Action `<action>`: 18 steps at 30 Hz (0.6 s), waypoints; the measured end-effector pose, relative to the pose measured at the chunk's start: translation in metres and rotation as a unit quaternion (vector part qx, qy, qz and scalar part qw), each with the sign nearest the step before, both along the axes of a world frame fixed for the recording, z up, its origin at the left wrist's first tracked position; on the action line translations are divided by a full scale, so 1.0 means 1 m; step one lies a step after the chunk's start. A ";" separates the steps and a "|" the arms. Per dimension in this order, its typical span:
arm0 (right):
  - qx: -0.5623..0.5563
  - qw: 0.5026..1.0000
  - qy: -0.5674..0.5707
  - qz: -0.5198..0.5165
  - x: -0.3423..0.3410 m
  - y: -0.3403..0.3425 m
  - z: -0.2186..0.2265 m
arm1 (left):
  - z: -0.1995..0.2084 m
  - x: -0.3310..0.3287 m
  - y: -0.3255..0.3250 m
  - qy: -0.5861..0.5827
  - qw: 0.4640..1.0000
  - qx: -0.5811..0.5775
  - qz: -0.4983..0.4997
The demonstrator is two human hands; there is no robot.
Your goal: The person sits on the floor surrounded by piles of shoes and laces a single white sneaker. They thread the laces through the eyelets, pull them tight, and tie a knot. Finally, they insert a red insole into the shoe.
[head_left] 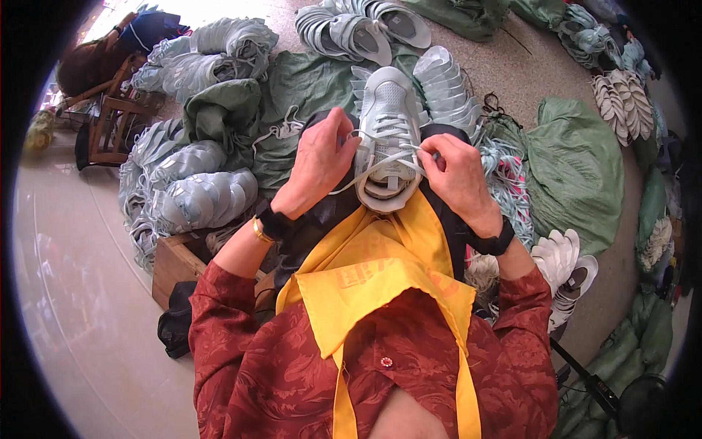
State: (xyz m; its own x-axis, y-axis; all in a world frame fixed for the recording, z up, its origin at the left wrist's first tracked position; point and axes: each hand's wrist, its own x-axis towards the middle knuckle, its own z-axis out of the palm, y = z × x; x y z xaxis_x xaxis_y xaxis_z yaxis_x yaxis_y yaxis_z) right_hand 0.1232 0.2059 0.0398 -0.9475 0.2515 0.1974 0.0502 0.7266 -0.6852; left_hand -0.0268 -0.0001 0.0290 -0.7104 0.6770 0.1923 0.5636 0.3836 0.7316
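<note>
A pale grey-green sneaker (387, 94) rests between my knees, toe pointing away from me and its heel opening near the yellow apron (365, 245). Its white shoelace (398, 156) is threaded up the front, and the loose ends cross over the tongue. On the shoe's left, my left hand (319, 162) is closed, thumb and finger pinching one lace end. My right hand (461, 179) pinches the other end at the right side. The lace looks stretched between both hands.
Bundles of pale shoe uppers (208, 197) lie to the left, above a wooden box (175, 267). Stacked pale shoe parts (446, 88) and loose laces (512, 183) are on the right. A green sack (578, 168) sits beyond them. At far left stands a wooden chair (110, 132).
</note>
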 end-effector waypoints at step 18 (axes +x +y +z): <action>-0.109 0.986 -0.114 0.059 -0.011 0.018 0.009 | 0.007 -0.019 -0.002 -0.405 0.892 0.023 -0.201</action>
